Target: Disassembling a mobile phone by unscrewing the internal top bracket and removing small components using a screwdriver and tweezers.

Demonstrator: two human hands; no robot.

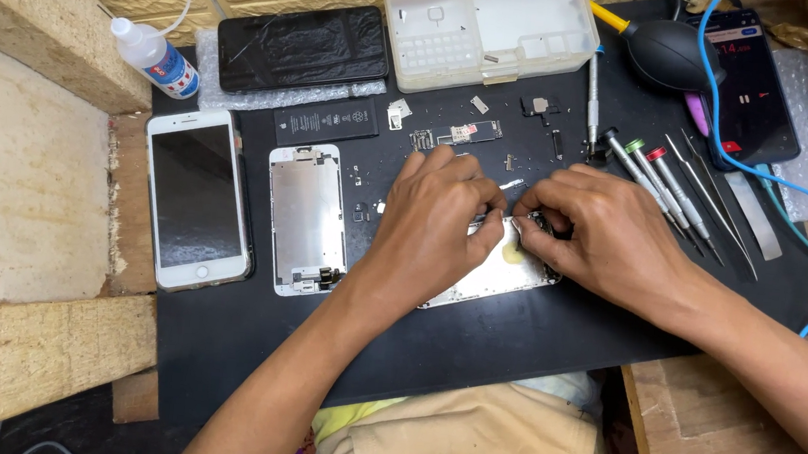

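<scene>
Head view: I am looking down on a black work mat covering the table. My left hand and right hand are meeting over an opened phone housing, a silvery shell lying face up near the middle of the mat. Both hands are resting on its upper edge, fingertips pinched together around something small there; what they are pinching is too small for me to tell. Thumbs and forefingers of the two hands are almost touching each other.

Left of the housing, a detached display back plate is lying flat, and beside that a white phone with a dark screen. Above these, a black battery and a dark cracked screen on bubble wrap are lying. A small logic board is sitting just above my left hand. A clear plastic parts box is standing at the mat's far edge. To the right, several screwdrivers and tweezers are lying fanned out, near a black air blower. A small squeeze bottle is lying at far left.
</scene>
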